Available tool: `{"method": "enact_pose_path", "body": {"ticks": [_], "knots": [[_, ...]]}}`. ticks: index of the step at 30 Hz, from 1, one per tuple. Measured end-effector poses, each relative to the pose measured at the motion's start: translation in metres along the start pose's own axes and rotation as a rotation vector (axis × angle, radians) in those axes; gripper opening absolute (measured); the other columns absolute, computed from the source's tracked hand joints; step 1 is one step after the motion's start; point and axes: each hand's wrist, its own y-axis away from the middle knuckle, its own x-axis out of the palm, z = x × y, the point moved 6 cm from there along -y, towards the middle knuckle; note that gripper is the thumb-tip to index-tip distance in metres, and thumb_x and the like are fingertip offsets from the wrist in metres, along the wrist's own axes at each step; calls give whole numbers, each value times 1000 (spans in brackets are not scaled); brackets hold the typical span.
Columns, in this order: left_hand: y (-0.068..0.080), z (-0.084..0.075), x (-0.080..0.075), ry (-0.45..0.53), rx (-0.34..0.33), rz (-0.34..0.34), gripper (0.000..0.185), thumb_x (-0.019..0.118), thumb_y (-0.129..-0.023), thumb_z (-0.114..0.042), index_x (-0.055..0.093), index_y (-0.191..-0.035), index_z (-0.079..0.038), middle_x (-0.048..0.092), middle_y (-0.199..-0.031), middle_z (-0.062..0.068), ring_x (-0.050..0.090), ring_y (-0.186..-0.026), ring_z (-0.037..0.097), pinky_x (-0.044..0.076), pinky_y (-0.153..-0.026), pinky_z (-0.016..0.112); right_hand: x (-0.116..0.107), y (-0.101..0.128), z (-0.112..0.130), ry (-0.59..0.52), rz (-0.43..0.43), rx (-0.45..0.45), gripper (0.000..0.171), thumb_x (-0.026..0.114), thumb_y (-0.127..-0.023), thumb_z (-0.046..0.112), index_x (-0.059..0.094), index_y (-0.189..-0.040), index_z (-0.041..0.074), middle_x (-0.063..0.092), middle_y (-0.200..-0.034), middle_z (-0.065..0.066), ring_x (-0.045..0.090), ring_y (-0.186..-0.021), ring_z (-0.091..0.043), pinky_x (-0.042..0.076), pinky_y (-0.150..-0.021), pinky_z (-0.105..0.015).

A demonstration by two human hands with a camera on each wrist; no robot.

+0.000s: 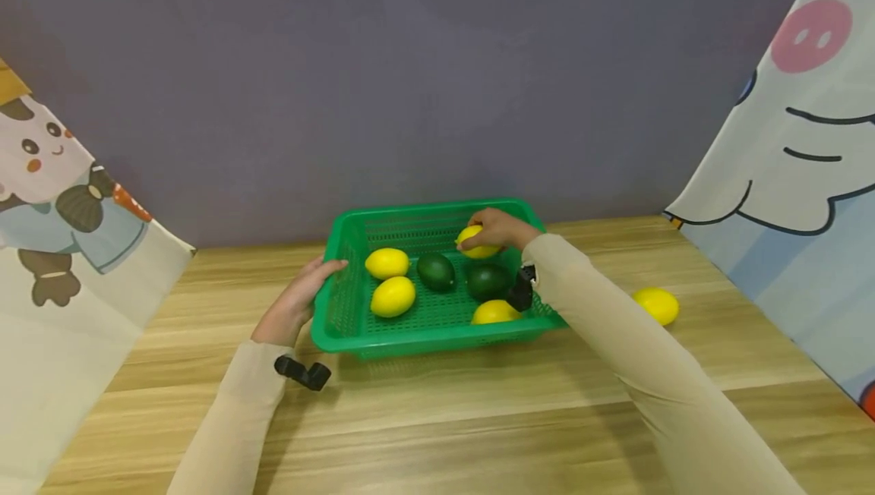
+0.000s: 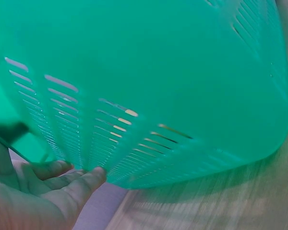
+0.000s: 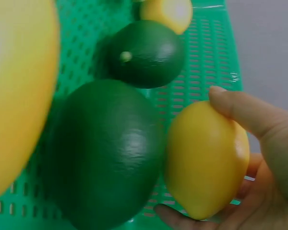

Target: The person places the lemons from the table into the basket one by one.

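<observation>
A green plastic basket (image 1: 424, 342) with slotted walls stands on the wooden table, holding several yellow lemons and two dark green oval fruits. My left hand (image 1: 301, 295) grips the basket's left rim, thumb over the edge; in the left wrist view its fingers (image 2: 89, 182) touch the outer wall. At the basket's back right, my right hand (image 1: 502, 228) holds a lemon (image 3: 206, 158) between thumb and fingers. Beside that lemon lies one green fruit (image 3: 108, 153), with the other green fruit (image 1: 435, 272) to its left. Two lemons (image 1: 393, 297) sit at the left; another lemon (image 1: 495, 312) is near the front.
A single lemon (image 1: 658, 305) lies on the table (image 1: 424, 434) to the right of the basket, partly behind the right sleeve. A grey wall (image 1: 424, 85) rises behind the table. Printed cartoon cloths (image 1: 772, 176) hang at both sides.
</observation>
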Motion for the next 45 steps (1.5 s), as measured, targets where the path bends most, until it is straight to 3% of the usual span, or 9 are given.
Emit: {"method": "enact_pose_path", "body": {"ticks": [16, 28, 35, 45], "knots": [[0, 0, 0, 1, -4, -11, 56, 41, -100, -23, 20, -144, 4, 64, -91, 0, 66, -73, 10, 57, -67, 26, 22, -17, -16, 47, 46, 17, 57, 66, -86, 36, 51, -127, -1, 53, -115, -15, 53, -90, -23, 51, -69, -30], [-1, 0, 0, 11, -6, -15, 54, 41, -100, -21, 22, -142, 5, 65, -90, 1, 66, -73, 10, 57, -66, 26, 27, -13, -19, 47, 82, 65, 66, 67, -86, 35, 43, -136, -2, 49, -127, -19, 53, -101, -26, 52, -79, -35], [0, -1, 2, 16, -7, -2, 57, 42, -100, -23, 18, -145, 3, 65, -89, 0, 66, -72, 11, 57, -65, 27, 28, -14, -20, 68, 83, 56, 66, 67, -86, 35, 44, -135, -3, 49, -126, -19, 53, -100, -26, 52, -78, -34], [2, -4, 3, 23, 98, 66, 60, 57, -92, -33, 35, -132, 6, 66, -93, 3, 67, -77, 13, 57, -69, 27, 29, -14, -21, 43, 98, 66, 69, 68, -85, 35, 43, -136, -3, 48, -130, -19, 52, -105, -28, 51, -84, -38]]}}
